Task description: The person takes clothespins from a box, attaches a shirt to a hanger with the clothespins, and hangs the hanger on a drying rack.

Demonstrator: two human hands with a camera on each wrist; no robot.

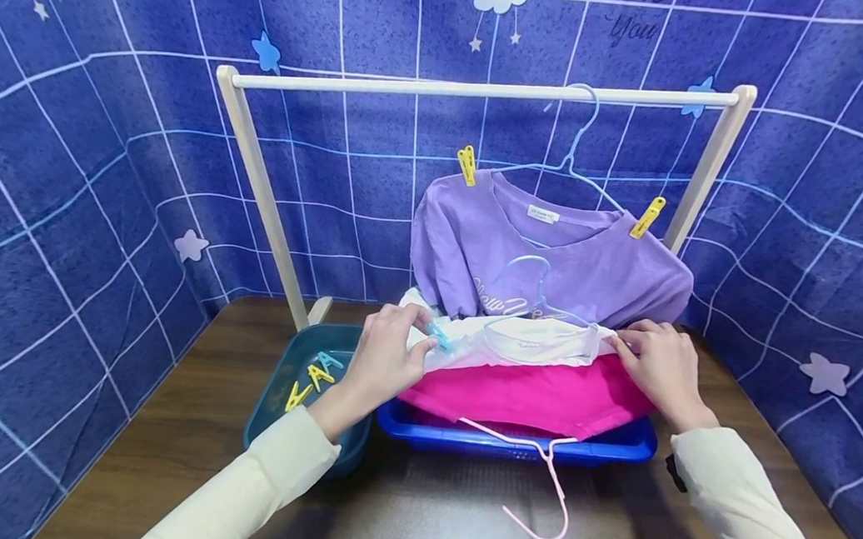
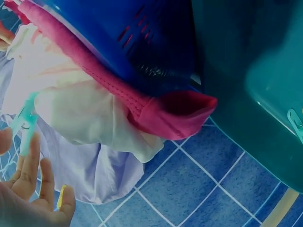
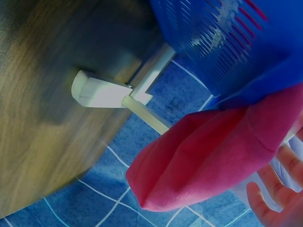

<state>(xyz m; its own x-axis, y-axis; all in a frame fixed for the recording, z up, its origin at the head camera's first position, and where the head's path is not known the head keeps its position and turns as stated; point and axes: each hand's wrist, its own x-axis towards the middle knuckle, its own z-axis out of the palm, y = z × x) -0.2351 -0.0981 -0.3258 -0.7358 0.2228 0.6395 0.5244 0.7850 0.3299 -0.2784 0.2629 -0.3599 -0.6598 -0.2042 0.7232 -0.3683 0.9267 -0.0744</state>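
My left hand [image 1: 388, 354] pinches a light-blue clothespin [image 1: 439, 335] between thumb and fingers, at the left shoulder of a white shirt [image 1: 546, 348]. The left wrist view shows the clothespin's end [image 2: 31, 101] against the white cloth. A light-blue hanger [image 1: 540, 298] lies at the shirt's neckline, its hook pointing up. At the other shoulder my right hand [image 1: 658, 365] pinches the white cloth; its fingertips are partly hidden. Beneath the shirt is a bright pink garment [image 1: 520, 393] with a pink hanger [image 1: 557, 487] sticking out toward me.
A purple shirt [image 1: 567, 262] hangs from the rack's rail [image 1: 414, 87], with yellow clothespins [image 1: 466, 166] at both shoulders. The clothes lie over a blue basket [image 1: 457, 442]. Left of it stands a teal bin [image 1: 262, 408] holding yellow clothespins [image 1: 298, 395] and a blue one [image 1: 330, 361].
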